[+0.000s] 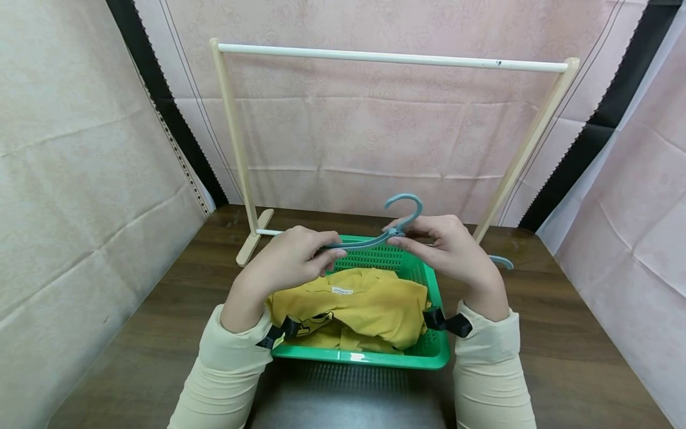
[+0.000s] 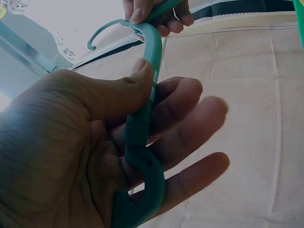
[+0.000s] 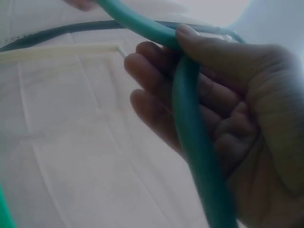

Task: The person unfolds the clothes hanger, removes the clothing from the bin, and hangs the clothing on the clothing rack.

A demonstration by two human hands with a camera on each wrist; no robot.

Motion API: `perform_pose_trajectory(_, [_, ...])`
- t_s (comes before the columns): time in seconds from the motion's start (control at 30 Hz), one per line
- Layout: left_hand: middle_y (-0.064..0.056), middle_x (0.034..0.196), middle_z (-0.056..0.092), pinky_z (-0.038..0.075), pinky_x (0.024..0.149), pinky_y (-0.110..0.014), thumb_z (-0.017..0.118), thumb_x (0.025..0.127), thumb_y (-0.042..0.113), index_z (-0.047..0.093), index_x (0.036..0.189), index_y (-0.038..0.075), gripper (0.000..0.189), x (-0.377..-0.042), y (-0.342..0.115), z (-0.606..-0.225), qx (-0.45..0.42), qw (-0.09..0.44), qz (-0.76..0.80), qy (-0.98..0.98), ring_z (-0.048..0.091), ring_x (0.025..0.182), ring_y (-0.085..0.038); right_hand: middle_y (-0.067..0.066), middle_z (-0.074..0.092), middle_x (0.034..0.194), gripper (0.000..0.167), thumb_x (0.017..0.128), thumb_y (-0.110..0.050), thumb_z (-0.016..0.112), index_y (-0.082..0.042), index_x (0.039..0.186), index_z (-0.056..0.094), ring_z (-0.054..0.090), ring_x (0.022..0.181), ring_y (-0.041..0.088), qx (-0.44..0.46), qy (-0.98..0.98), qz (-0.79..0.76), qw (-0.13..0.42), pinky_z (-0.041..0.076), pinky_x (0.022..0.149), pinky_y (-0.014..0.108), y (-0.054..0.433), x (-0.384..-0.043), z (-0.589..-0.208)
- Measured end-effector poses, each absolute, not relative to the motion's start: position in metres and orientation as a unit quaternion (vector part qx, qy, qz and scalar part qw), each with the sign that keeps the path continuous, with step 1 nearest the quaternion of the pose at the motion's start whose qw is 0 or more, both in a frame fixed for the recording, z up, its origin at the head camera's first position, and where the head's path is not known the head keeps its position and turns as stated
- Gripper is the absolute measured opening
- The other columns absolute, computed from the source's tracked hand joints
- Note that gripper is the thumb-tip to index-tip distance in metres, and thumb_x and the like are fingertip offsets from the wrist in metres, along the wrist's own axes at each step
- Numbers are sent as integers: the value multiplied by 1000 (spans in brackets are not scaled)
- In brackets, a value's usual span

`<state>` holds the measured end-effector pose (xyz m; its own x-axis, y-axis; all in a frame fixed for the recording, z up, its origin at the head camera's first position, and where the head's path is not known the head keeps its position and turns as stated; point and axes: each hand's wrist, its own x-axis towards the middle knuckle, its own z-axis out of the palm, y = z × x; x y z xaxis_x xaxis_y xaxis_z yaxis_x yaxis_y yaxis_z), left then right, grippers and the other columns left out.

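Observation:
A blue-green plastic hanger (image 1: 366, 243) is held up over the basket with its hook (image 1: 408, 199) pointing upward. My left hand (image 1: 297, 256) pinches one arm of it between thumb and fingers; in the left wrist view that arm's curled end (image 2: 149, 190) lies across the palm. At the base of the hook, my right hand (image 1: 447, 244) pinches the hanger, and the other arm (image 3: 192, 128) runs down past the palm in the right wrist view. Below both hands a yellow garment (image 1: 375, 301) with a white neck label (image 1: 342, 291) lies bunched in the green basket (image 1: 356, 357).
A rack with pale wooden posts (image 1: 230, 113) and a white top rail (image 1: 391, 58) stands behind the basket on the brown wooden table (image 1: 557, 351). Its foot (image 1: 254, 237) shows at the left. Patterned cloth walls (image 1: 375, 137) enclose the back and sides.

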<state>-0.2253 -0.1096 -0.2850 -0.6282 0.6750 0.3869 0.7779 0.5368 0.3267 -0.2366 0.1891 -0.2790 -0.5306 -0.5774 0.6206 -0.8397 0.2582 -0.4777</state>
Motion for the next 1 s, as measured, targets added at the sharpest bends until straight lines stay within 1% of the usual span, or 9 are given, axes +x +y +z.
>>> perform_pose_trajectory(0.23, [15, 68, 58, 47, 54, -26, 56, 105, 33, 67, 103, 18, 18, -225, -110, -285, -403, 54, -214, -888, 52, 54, -1, -5, 75, 93, 26, 89, 1, 74, -15, 110, 75, 68, 77, 9, 455, -783, 387, 174, 56, 68, 22, 194, -237, -277])
perform_pose_trajectory(0.4, [13, 73, 59, 48, 59, -28, 56, 104, 37, 68, 111, 16, 25, -227, -111, -289, -394, 27, -201, -897, 52, 57, -4, -7, 73, 86, 25, 90, 1, 74, -16, 109, 75, 59, 65, 9, 439, -797, 376, 177, 47, 58, 20, 207, -238, -277])
perform_pose_trajectory(0.47, [10, 79, 63, 49, 63, -29, 56, 104, 37, 68, 114, 16, 26, -228, -112, -292, -390, 13, -202, -898, 54, 61, -5, -9, 72, 83, 26, 89, 2, 74, -15, 108, 76, 58, 62, 8, 430, -803, 378, 169, 46, 55, 20, 213, -237, -278])
perform_pose_trajectory(0.53, [10, 90, 68, 51, 69, -29, 56, 104, 38, 68, 119, 14, 31, -229, -115, -295, -385, 0, -203, -901, 57, 69, -2, -9, 74, 86, 25, 90, 3, 73, -14, 108, 76, 64, 65, 8, 419, -806, 387, 156, 50, 58, 20, 219, -236, -278])
perform_pose_trajectory(0.63, [9, 99, 69, 52, 72, -30, 58, 103, 38, 68, 123, 13, 33, -233, -123, -297, -371, -22, -212, -904, 59, 72, -2, -8, 74, 86, 24, 90, 2, 72, -14, 107, 76, 66, 70, 6, 398, -814, 395, 149, 52, 60, 20, 229, -236, -277])
perform_pose_trajectory(0.77, [5, 90, 66, 49, 67, -33, 59, 102, 39, 66, 117, 13, 30, -245, -134, -296, -338, -85, -217, -912, 56, 67, -9, -8, 74, 84, 21, 92, 0, 72, -17, 105, 76, 61, 67, 4, 371, -828, 389, 160, 47, 55, 19, 240, -235, -277])
perform_pose_trajectory(0.83, [3, 97, 68, 52, 73, -35, 60, 102, 40, 64, 119, 12, 33, -253, -139, -296, -317, -124, -207, -917, 61, 77, -13, -7, 74, 84, 21, 92, -1, 72, -17, 105, 77, 61, 67, 3, 361, -832, 386, 167, 46, 55, 19, 244, -235, -277])
perform_pose_trajectory(0.9, [-3, 112, 68, 53, 84, -39, 61, 100, 43, 62, 127, 9, 43, -261, -143, -295, -299, -162, -185, -922, 65, 96, -19, -3, 75, 87, 21, 92, -1, 72, -16, 105, 77, 66, 73, 5, 357, -833, 387, 170, 50, 60, 18, 246, -235, -278])
perform_pose_trajectory(1.0, [-10, 136, 60, 48, 100, -47, 63, 98, 47, 54, 142, 4, 63, -271, -147, -295, -277, -205, -138, -929, 57, 125, -28, 0, 76, 90, 22, 92, 0, 71, -14, 107, 76, 72, 82, 7, 352, -833, 390, 175, 54, 68, 18, 250, -235, -279])
